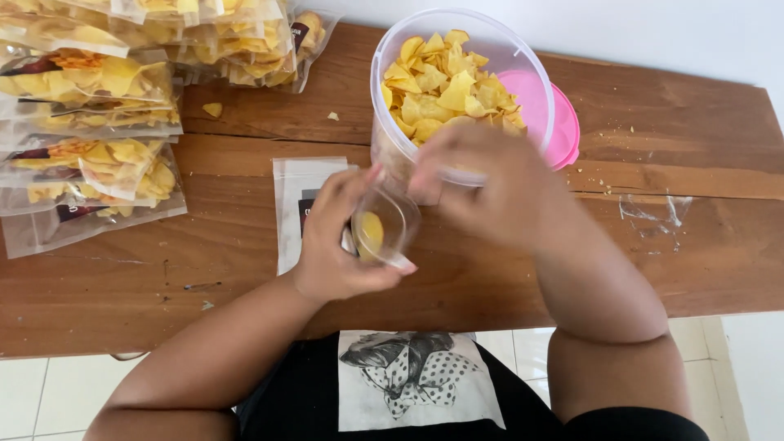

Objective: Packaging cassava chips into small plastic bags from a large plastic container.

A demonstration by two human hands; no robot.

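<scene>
My left hand [339, 245] holds a small clear plastic bag [384, 222] open at its mouth, with a yellow chip or two inside. My right hand [482, 184], blurred by motion, hovers just over the bag's mouth and in front of a large clear tub [384, 143] full of yellow chips [445, 86]. Whether the right hand's fingers pinch a chip is hidden. Both hands are above a brown wooden table [245, 269].
Several filled, sealed chip bags [90, 139] lie stacked at the table's left and back left. A flat stack of unfilled bags [298, 192] lies under my left hand. A pink lid [563, 131] rests behind the tub. Crumbs and a scrap of clear plastic [653, 212] lie at the right.
</scene>
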